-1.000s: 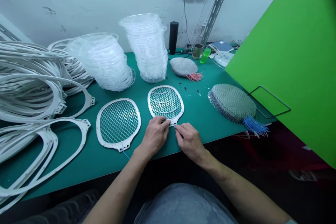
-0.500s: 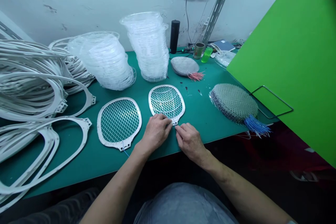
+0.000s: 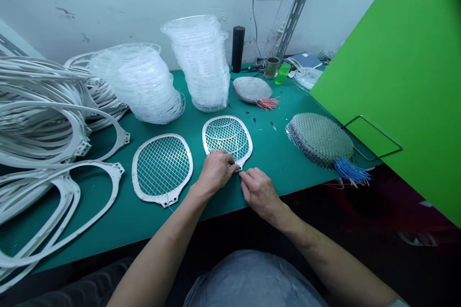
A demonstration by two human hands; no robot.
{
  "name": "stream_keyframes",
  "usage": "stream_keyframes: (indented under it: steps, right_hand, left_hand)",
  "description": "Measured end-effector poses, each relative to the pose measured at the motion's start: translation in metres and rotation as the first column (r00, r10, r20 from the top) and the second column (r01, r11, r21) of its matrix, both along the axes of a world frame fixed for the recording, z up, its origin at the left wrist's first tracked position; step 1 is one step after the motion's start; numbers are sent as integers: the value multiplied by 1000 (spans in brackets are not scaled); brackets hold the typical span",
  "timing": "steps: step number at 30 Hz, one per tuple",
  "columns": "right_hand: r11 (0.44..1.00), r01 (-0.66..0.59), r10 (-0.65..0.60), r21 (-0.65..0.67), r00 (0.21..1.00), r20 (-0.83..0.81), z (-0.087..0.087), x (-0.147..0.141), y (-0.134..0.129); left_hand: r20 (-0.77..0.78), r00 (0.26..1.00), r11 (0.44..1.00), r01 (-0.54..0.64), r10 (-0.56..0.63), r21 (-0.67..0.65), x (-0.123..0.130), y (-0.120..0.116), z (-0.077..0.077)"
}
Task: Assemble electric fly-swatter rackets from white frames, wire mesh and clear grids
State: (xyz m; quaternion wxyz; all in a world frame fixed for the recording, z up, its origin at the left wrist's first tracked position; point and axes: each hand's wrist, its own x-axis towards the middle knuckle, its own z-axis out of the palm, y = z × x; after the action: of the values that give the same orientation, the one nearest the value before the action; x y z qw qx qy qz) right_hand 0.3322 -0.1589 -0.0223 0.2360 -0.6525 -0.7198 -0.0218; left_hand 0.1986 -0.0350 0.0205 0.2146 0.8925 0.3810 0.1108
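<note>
A white racket-head frame with metal mesh, like that of a mosquito swatter, lies flat on the green table. Over its neck, my left hand is closed, with thumb and fingertips pressed at the neck tab. Just right of that tab, my right hand is curled in a pinch; whatever sits between its fingertips is too small to make out. To the left lies a second meshed frame, with a thin blue wire at its neck.
Bare white frames pile up at left. Two stacks of clear plastic rings stand behind. Round mesh sheets with blue wires lie at right; a grey mesh stack with red wires sits farther back. A green board leans at right.
My left hand has shifted slightly away from me at the frame's neck, its fingers more bent. The right hand stays almost in place. The camera view has moved a little.
</note>
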Motion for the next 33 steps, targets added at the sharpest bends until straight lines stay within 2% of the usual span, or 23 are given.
stream_keyframes:
  steps: [7, 14, 22, 33]
  right_hand:
    - [997, -58, 58, -54, 998, 0, 7, 5, 1]
    - [978, -160, 181, -135, 970, 165, 19, 15, 6]
    - [946, -266, 299, -183, 937, 182, 23, 24, 10]
    - [951, -255, 284, -177, 944, 165, 21, 25, 9]
  left_hand:
    - [-35, 999, 993, 2, -6, -120, 7, 16, -3]
    - [-45, 997, 989, 48, -55, -142, 9, 19, 2]
    - [-61, 993, 981, 93, -104, -170, 9, 20, 7]
    - [-139, 984, 976, 86, -115, -201, 15, 26, 9]
